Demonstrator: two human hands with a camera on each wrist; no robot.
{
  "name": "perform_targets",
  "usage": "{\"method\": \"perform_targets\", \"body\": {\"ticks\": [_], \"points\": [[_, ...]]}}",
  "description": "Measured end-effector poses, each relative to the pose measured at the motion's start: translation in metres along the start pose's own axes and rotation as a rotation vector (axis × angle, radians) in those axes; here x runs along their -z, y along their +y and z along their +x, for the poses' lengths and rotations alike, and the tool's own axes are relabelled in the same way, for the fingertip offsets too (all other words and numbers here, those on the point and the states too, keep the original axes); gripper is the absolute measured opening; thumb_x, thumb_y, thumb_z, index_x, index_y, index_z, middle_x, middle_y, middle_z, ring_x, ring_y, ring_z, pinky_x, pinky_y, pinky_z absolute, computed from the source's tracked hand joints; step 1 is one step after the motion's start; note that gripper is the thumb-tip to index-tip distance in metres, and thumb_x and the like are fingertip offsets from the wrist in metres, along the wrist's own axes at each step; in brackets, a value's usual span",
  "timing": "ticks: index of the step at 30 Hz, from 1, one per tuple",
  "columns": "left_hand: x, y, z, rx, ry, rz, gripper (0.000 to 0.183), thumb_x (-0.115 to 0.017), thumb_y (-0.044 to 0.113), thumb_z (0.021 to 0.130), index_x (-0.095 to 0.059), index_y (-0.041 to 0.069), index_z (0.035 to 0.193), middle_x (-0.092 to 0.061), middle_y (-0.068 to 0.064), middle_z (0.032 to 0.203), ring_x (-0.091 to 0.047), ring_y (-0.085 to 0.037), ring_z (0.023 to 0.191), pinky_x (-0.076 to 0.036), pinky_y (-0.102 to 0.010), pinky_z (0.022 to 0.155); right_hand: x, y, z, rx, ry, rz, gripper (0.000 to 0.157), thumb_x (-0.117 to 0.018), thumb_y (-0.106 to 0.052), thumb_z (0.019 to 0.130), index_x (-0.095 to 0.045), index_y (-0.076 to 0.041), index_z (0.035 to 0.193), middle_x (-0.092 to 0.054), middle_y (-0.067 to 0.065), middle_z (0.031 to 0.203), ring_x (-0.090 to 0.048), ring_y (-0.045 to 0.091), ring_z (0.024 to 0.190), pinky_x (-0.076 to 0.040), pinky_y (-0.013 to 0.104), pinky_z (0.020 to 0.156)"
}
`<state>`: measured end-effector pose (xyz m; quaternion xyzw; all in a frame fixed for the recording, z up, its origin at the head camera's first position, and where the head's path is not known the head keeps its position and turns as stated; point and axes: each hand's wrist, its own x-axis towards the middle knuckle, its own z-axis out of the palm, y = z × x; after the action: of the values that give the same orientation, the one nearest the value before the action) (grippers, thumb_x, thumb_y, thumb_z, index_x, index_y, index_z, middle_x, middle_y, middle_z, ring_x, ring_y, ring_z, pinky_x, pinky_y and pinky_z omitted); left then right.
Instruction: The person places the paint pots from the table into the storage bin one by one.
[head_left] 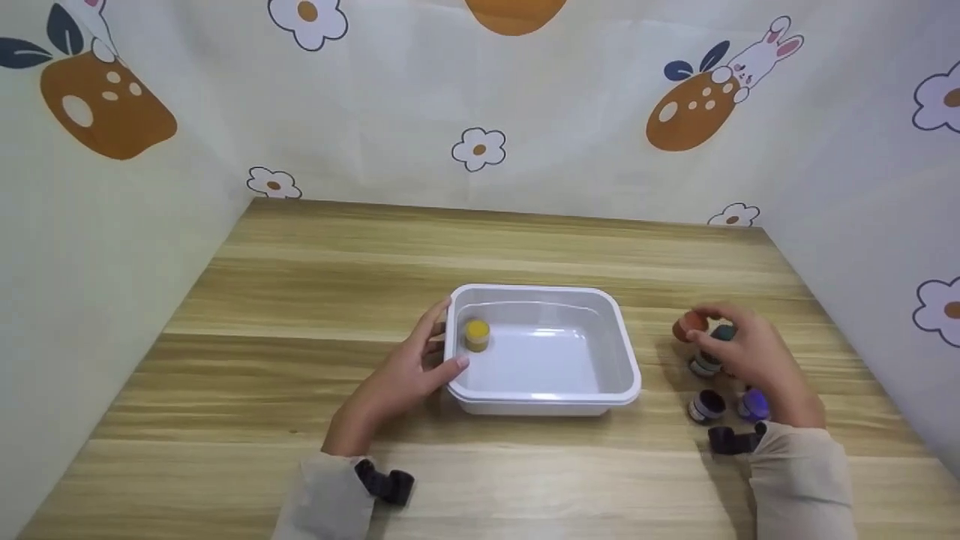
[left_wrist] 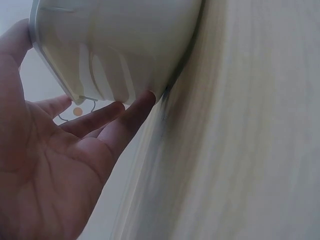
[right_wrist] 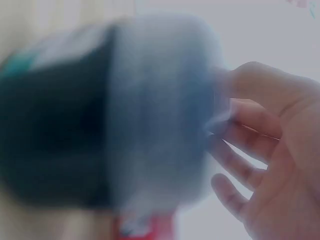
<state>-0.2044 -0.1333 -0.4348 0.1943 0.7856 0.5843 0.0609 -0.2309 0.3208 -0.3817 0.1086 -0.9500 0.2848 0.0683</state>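
A white plastic tub (head_left: 540,405) stands mid-table with a small yellow-lidded paint jar (head_left: 477,335) at its left inside. My left hand (head_left: 409,367) grips the tub's left side, thumb over the rim and fingers against the outer wall (left_wrist: 120,55). To the right, my right hand (head_left: 742,349) pinches a small orange-brown paint jar (head_left: 688,325) between thumb and fingers. Under that hand stands a green-topped jar (head_left: 705,365), partly covered. A dark jar (head_left: 706,406) and a purple jar (head_left: 754,405) are nearer the wrist. In the right wrist view a blurred dark jar (right_wrist: 55,125) hides the fingertips.
The wood-grain table (head_left: 300,300) is bounded by patterned cloth walls (head_left: 375,112) at the back and sides. Black wrist mounts (head_left: 386,484) sit at both sleeves. Something red (right_wrist: 145,227) shows low in the right wrist view.
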Motion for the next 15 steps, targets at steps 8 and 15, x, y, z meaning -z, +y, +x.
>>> {"method": "perform_targets", "body": {"ticks": [8, 15], "points": [[0.002, 0.004, -0.001, 0.032, 0.024, 0.043, 0.085, -0.068, 0.032, 0.093, -0.015, 0.024, 0.159, -0.042, -0.018, 0.151, -0.045, -0.034, 0.137, -0.037, -0.047, 0.113, 0.002, -0.058, 0.03, 0.211, 0.024, 0.034, 0.031, -0.074, -0.008, 0.087, -0.069, 0.0, 0.117, -0.068, 0.011, 0.105, -0.056, 0.014, 0.095, -0.048, 0.026, 0.075], [-0.002, 0.002, -0.003, 0.036, 0.02, 0.039, 0.084, -0.067, 0.034, 0.093, -0.017, 0.024, 0.159, -0.042, -0.019, 0.151, -0.044, -0.035, 0.138, -0.036, -0.049, 0.113, 0.003, -0.102, 0.05, 0.323, -0.06, 0.031, 0.029, -0.077, -0.01, 0.085, -0.071, -0.005, 0.113, -0.067, 0.007, 0.105, -0.061, 0.019, 0.092, -0.051, 0.033, 0.074]]}}
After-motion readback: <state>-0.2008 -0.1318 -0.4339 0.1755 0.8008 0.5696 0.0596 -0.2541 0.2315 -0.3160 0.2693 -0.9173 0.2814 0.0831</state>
